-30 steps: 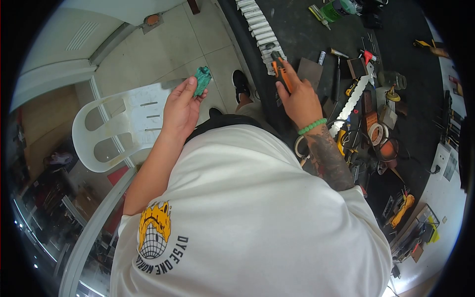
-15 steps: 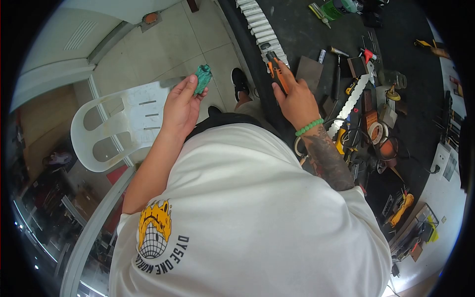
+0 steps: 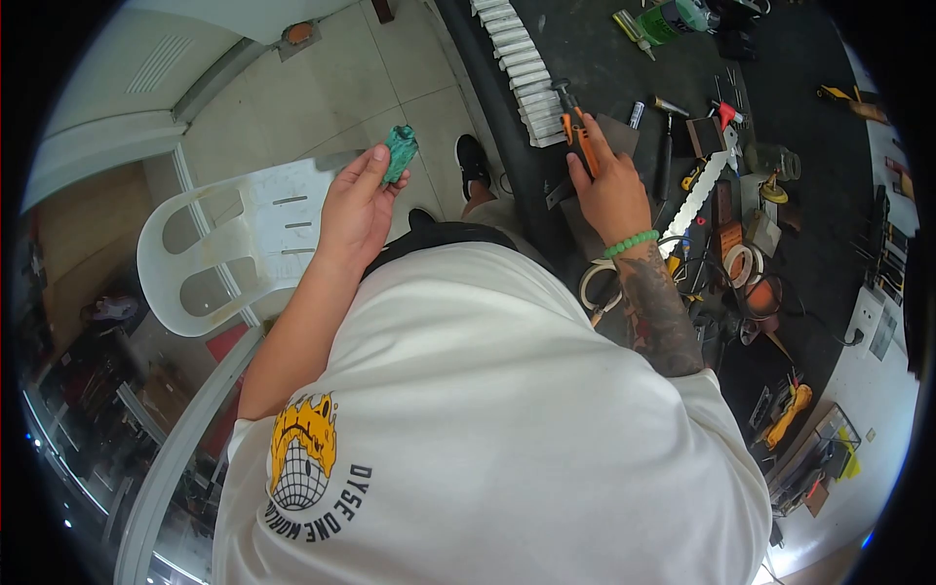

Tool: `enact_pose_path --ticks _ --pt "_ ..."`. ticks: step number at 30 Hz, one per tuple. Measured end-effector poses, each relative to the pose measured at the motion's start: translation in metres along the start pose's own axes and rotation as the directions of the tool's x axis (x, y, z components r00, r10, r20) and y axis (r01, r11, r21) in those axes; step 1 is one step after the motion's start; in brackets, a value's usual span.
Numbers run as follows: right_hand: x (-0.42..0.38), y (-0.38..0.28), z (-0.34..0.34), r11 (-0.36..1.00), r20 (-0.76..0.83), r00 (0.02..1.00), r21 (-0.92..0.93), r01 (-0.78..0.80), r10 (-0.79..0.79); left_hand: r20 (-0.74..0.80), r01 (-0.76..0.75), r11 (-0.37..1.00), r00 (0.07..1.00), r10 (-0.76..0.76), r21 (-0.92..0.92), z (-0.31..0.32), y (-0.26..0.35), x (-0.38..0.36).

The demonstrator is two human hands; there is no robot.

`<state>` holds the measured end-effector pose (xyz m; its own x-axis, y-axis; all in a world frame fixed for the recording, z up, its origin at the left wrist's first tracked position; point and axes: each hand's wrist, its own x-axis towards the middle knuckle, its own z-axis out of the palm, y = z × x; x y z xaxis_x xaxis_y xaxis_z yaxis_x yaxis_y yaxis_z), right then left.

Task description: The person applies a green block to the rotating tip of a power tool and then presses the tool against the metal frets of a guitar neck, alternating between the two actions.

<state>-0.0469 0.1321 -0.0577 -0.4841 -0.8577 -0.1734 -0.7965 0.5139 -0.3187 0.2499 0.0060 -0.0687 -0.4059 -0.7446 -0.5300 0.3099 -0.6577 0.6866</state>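
Note:
My left hand [image 3: 358, 205] pinches a crumpled green lump [image 3: 400, 153] between thumb and fingers, above the floor. A flat grey blade-like piece [image 3: 337, 160] juts out behind the same hand. Over the black bench, my right hand [image 3: 614, 190] is closed round an orange-and-black hand tool [image 3: 581, 141] with a dark knobbed end; its exact kind I cannot make out. To the left of this tool lies a long white ribbed strip [image 3: 526, 73]. A flat brown-grey plate [image 3: 619, 136] sits partly behind the fingers.
Across the dark bench [image 3: 595, 44] lie a green bottle [image 3: 663, 21], a jagged silver strip [image 3: 697, 200], tape rolls [image 3: 739, 263], a glass jar [image 3: 780, 161] and several hand tools. A white plastic chair [image 3: 283, 224] stands to the left on the tiled floor.
My right hand has moved right with the orange-and-black tool, away from the ribbed strip, uncovering the strip's near end. My left hand has stayed in place with the green lump.

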Motion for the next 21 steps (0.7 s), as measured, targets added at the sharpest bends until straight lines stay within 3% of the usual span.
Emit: enact_pose_path --ticks 10,17,19,20,21 --pt "-0.019 -0.032 0.011 0.996 0.089 0.994 0.06 0.065 -0.07 0.022 -0.011 1.0 1.0 0.011 -0.006 0.001 0.006 -0.001" --pt "-0.03 -0.015 -0.001 0.984 -0.054 0.997 0.165 0.066 -0.058 0.014 -0.044 0.999 0.999 0.044 -0.006 -0.012 0.014 -0.008" --pt "-0.035 0.0 -0.002 0.945 -0.146 0.989 0.325 0.035 0.014 -0.001 -0.06 0.998 0.998 0.06 -0.02 -0.02 0.015 -0.011" --pt "-0.038 0.005 -0.008 0.948 -0.152 0.988 0.316 0.04 0.009 0.004 -0.064 0.998 0.998 0.064 -0.029 -0.023 0.015 -0.012" --pt "-0.042 0.008 -0.013 0.911 -0.084 0.985 0.4 -0.103 0.149 -0.001 -0.07 0.997 0.998 0.07 -0.023 -0.026 0.016 -0.014"
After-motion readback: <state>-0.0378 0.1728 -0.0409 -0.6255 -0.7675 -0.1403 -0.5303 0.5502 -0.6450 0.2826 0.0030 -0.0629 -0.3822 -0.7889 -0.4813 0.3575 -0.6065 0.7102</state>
